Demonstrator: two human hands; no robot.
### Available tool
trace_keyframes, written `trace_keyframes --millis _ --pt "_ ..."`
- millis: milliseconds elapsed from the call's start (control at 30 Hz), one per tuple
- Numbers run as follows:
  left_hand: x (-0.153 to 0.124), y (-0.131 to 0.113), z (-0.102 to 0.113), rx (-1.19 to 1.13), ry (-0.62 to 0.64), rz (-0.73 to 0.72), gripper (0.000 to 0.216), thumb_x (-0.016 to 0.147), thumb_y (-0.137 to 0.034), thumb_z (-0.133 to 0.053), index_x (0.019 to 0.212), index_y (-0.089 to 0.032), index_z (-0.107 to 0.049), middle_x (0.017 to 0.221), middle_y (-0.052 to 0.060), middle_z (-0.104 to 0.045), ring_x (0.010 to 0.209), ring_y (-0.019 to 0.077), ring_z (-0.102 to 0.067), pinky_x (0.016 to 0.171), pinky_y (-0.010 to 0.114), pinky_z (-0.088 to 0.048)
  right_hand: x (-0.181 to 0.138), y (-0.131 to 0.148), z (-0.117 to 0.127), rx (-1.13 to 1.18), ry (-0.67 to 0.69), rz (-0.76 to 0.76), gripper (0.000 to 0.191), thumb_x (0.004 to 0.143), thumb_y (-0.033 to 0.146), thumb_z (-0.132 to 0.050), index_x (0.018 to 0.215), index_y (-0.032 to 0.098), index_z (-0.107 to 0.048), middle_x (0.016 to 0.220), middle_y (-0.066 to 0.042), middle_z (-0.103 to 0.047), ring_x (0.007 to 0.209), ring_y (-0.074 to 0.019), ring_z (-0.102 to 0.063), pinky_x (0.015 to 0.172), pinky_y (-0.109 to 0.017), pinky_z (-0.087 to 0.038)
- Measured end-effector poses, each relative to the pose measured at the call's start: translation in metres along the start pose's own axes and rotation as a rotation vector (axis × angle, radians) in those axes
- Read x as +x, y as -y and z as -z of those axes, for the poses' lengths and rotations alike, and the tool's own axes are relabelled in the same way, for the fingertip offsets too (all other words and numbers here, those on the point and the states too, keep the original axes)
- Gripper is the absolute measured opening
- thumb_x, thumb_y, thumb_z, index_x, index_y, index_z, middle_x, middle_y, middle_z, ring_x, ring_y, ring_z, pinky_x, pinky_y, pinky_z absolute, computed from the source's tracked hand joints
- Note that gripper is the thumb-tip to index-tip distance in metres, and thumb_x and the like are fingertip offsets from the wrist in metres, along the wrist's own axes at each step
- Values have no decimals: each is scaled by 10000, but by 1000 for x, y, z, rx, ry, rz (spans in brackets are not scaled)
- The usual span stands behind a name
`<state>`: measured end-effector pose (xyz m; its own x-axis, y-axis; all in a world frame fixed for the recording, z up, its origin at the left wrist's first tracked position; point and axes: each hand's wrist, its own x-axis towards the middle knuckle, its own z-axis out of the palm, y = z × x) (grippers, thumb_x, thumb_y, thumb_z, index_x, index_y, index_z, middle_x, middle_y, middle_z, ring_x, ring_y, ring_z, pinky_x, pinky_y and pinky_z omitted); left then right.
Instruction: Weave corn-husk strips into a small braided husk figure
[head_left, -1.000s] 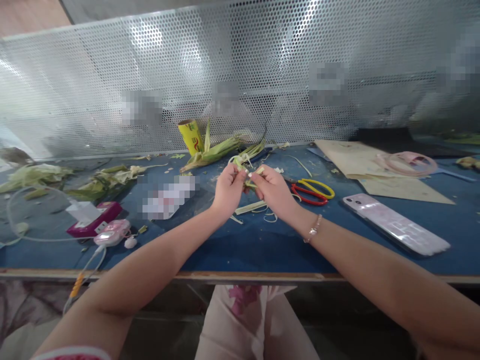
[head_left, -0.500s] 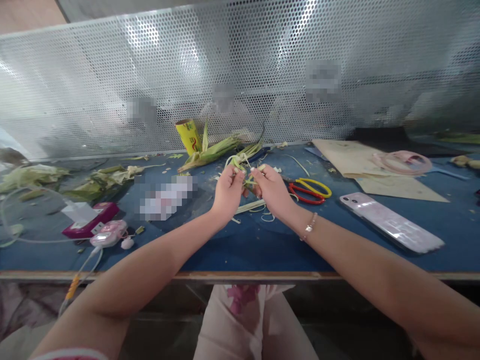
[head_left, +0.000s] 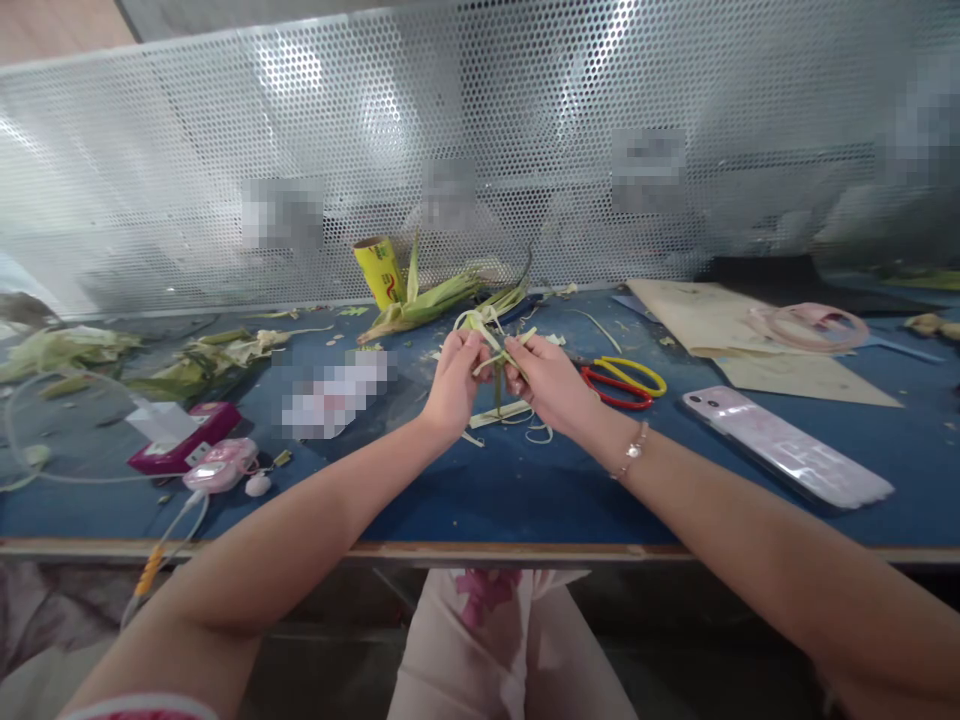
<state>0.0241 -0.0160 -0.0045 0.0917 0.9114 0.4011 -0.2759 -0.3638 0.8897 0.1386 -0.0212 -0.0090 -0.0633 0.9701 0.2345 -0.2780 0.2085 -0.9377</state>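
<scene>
My left hand point(head_left: 452, 385) and my right hand point(head_left: 546, 384) meet above the blue table top point(head_left: 510, 490), both pinched on a small piece of woven green leaf strips point(head_left: 491, 340). Loose strip ends stick up and out from between my fingers. More cut strips point(head_left: 517, 420) lie on the table just under my hands. My right wrist wears a thin bracelet point(head_left: 632, 452).
Red-and-yellow scissors point(head_left: 626, 381) lie right of my hands, a phone point(head_left: 786, 446) further right. Behind are green husk leaves point(head_left: 424, 303), a yellow roll point(head_left: 380, 271), brown paper point(head_left: 757, 345), a pink ring point(head_left: 811, 325). Left: a magenta box point(head_left: 184, 440), a pink device point(head_left: 222, 465). A perforated metal panel point(head_left: 480, 150) backs the table.
My hands have shifted slightly on the woven piece; the right fingers have moved lower and a strip now hangs down between the hands.
</scene>
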Motion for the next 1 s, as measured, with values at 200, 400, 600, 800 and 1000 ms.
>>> trace_keyframes --millis 200,400,600,800,1000 --pt "-1 6 2 209 134 -18 205 631 -41 -538 792 -160 -494 755 7 -569 723 113 -558 707 261 -456 1 5 1 91 -9 55 271 790 422 -591 734 221 -418 482 95 -369 402 -53 -327 411 -210 -263" --pt "-7 -1 -2 433 140 -194 64 755 -156 -555 775 -168 -496 707 -5 -578 647 93 -555 629 226 -435 2 1 6 -81 15 221 228 825 431 -537 762 232 -443 478 89 -374 401 -71 -356 428 -234 -302" --pt "-1 1 4 517 79 -234 78 764 -168 -580 769 -168 -502 732 5 -595 639 94 -561 606 222 -437 6 2 12 -209 -1 242 236 795 434 -558 814 234 -433 569 60 -464 469 -94 -439 477 -255 -362" --pt "4 7 8 474 63 -281 85 774 -181 -570 779 -173 -486 738 -9 -560 662 83 -531 638 219 -432 4 11 25 -571 95 450 110 790 304 -541 788 207 -490 688 10 -529 627 -132 -505 598 -288 -404" --pt "1 5 9 459 107 -273 127 765 -218 -597 781 -176 -477 642 -37 -503 555 67 -459 548 206 -388 0 14 25 -876 102 552 100 853 266 -457 797 194 -498 687 -15 -588 628 -149 -523 594 -289 -367"
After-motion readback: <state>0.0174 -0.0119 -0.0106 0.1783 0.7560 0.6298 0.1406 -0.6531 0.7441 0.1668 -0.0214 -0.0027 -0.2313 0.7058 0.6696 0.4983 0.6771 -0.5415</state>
